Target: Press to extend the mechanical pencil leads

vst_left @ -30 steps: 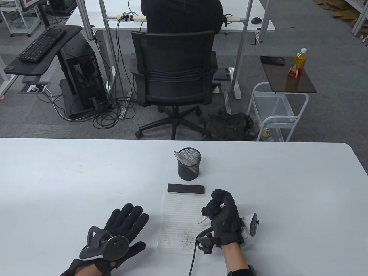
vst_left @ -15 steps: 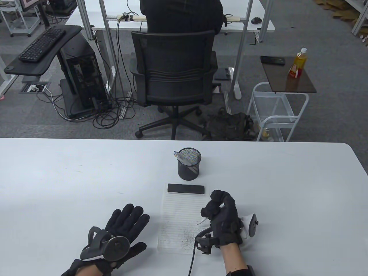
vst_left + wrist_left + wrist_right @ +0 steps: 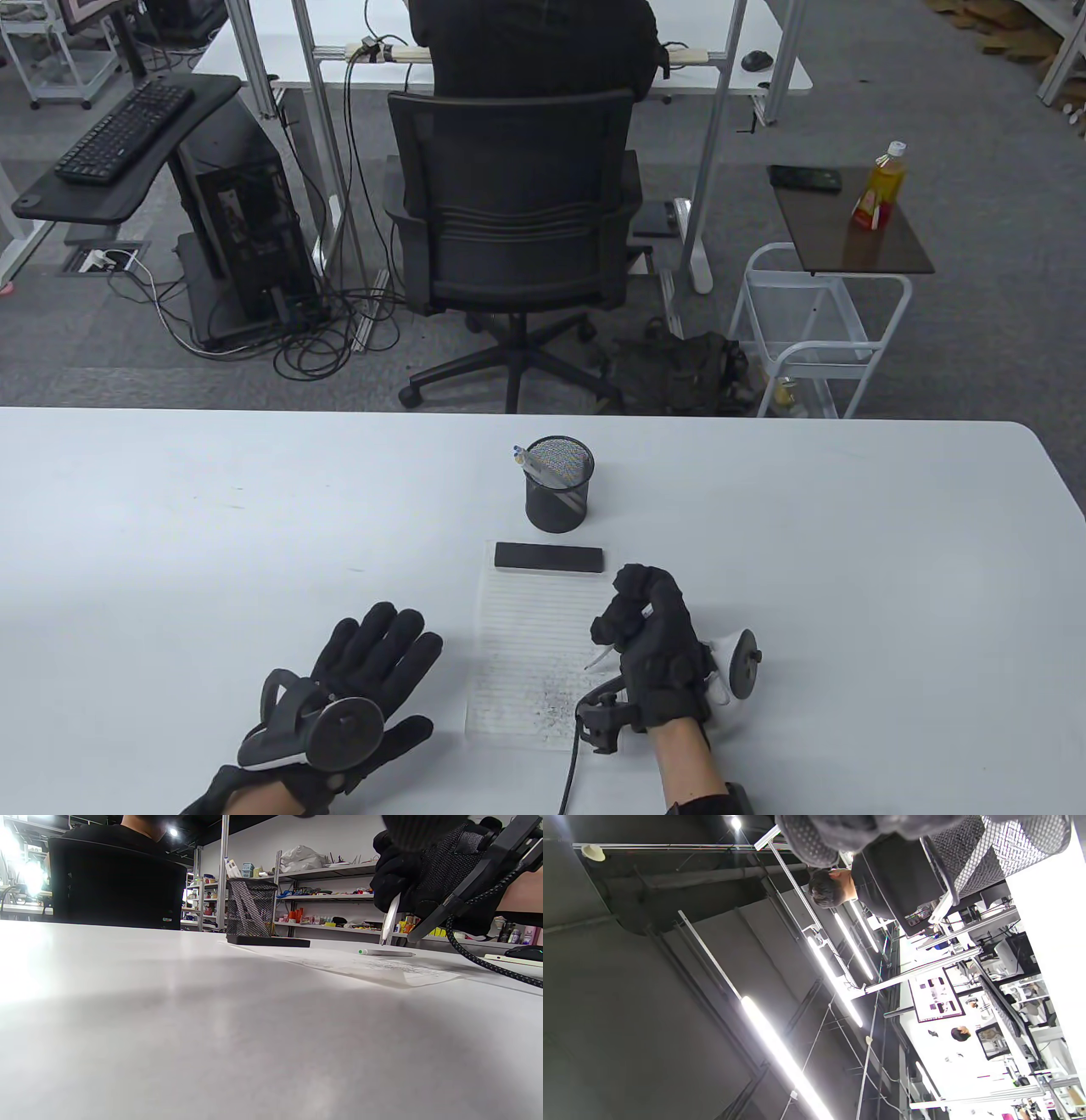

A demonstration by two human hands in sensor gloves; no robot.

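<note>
- Resting flat on the white table, the left hand is seen with its fingers spread and nothing held; the lined sheet lies just beside it and is not pinned by it, so the paper could be dragged if the pencil tip catches it.
- A dusting of dark specks is seen on the lower part of the sheet; these are judged to be snapped lead, so further breakage is likely if too much lead is clicked out or the tip is pressed into the paper.
- A black block weighs the sheet's far edge, and behind it a mesh pen cup holds another pencil; neither is touched.
- The mechanical pencil is gripped in the curled fingers of the right hand, tip down and just above the sheet; whether the thumb sits on the push cap cannot be told, and the cap could be missed by a slipping glove.
- A second pen-like item lies on the table beyond the sheet and could be knocked.
- No brand, label or legible writing can be read anywhere.
</note>
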